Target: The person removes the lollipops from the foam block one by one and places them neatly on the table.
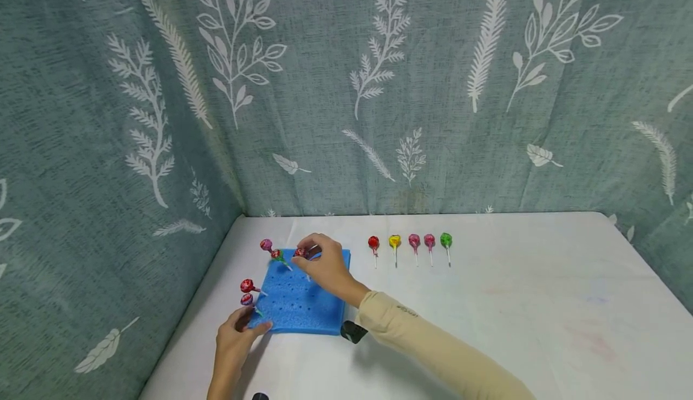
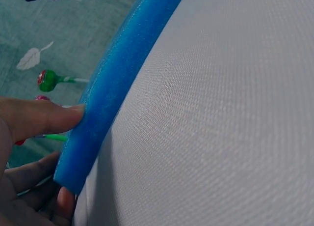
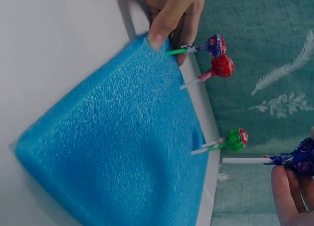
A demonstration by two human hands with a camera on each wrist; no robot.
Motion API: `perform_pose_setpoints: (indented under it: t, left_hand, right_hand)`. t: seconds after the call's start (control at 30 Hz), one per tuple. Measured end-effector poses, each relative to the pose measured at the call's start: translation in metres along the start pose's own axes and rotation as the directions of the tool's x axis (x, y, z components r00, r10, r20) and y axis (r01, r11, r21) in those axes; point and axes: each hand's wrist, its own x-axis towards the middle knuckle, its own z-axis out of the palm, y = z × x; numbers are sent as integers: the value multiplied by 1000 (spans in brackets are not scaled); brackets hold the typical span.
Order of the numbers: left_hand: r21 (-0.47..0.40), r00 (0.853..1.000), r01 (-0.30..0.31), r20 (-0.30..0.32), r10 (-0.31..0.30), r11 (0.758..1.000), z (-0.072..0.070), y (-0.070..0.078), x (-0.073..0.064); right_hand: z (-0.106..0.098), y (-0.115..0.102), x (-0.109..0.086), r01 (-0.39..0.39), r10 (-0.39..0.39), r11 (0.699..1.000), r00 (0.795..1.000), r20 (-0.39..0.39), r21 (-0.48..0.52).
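Note:
A blue foam block (image 1: 303, 319) with small holes lies on the white table. My left hand (image 1: 234, 340) grips its near left corner, the thumb (image 2: 54, 119) on one face and fingers behind. Above the block's far part, my right hand (image 1: 327, 267) holds a lollipop (image 3: 299, 159) in a dark blue wrapper by its head. Its white stick stands apart from the foam in the right wrist view. Along the block's left side several lollipops stand in it: a purple-and-red one (image 1: 246, 299), a red one (image 1: 246, 286), a green-and-red one (image 1: 277, 255) and a pink-purple one (image 1: 266, 245).
Right of the block, a row of lollipops lies on the table (image 1: 514, 304): red (image 1: 373, 242), yellow (image 1: 394, 241), two pink (image 1: 414, 241) and green (image 1: 446, 240). A leaf-patterned green cloth (image 1: 325, 165) hangs behind and at the left.

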Motion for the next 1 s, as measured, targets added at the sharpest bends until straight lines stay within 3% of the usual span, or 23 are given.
perform_pose_setpoints:
  t: [0.23,1.0]
  left_hand:
    - [-5,1000,-4,-3,4,1000,0,-1,0]
    - [65,999,-38,10,37,997,-2,3,-2]
  right_hand:
    - [-11,1,-2,-55,55,998,998,-3,-14]
    - [-40,11,-12,-127,125,991,991,-44,-39]
